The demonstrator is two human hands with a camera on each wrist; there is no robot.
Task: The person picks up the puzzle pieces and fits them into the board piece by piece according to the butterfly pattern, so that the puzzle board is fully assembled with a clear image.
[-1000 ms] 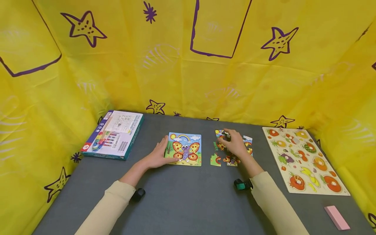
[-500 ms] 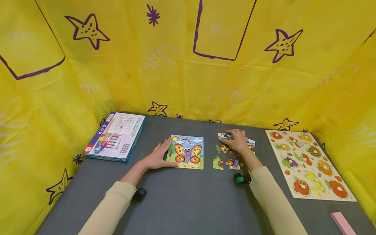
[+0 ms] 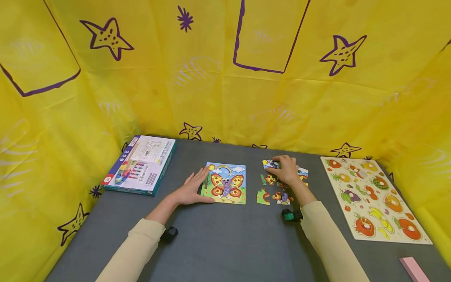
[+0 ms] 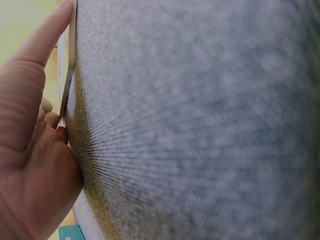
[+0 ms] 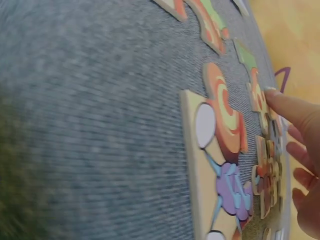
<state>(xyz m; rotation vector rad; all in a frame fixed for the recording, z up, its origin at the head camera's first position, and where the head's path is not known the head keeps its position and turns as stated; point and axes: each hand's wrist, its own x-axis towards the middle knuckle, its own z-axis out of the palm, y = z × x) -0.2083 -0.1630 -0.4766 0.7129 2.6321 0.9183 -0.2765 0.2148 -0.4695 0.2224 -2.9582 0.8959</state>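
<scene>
Here's the left hand (image 3: 190,192), fingers straight, thumb spread wide, resting against the left edge of the butterfly board (image 3: 229,184), while right of that board the right hand (image 3: 287,170) arches over loose puzzle pieces (image 3: 283,198), apparently arranging them; next calls for precise fingertip work, I'd say. Several pieces hide beneath, so whether it pinches one, I can't tell

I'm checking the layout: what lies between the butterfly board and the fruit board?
In the head view: loose puzzle pieces, plus the right hand and forearm.
</scene>
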